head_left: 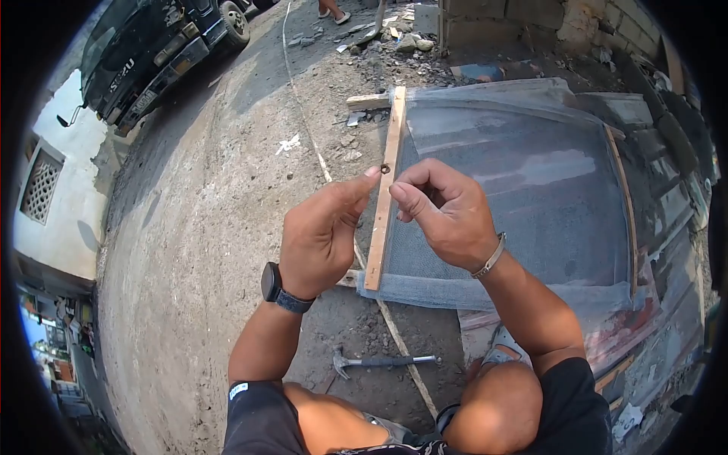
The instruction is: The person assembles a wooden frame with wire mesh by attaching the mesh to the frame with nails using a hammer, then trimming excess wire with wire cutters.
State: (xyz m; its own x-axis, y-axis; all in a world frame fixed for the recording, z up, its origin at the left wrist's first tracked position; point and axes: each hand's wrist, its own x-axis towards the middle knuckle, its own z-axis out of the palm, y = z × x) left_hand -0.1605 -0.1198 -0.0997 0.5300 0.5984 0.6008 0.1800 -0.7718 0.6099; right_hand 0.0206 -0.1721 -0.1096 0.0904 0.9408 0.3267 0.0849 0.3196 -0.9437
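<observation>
My left hand, with a watch on its wrist, is closed in a pinch. At its thumb tip sits a small dark ring-like piece, too small to name surely. Just to the right, my right hand has its thumb and fingers pressed together; what they hold, if anything, is hidden. Below both hands lies a wooden frame covered with fine mesh. A light wooden strip runs along the frame's left side. On the ground in front of my knees rests a claw hammer with a dark grip.
A long pale line crosses the dirt ground and passes under the frame. Rubble lies beyond the frame, near a block wall. A dark truck stands at the upper left. Another person's feet show at the top.
</observation>
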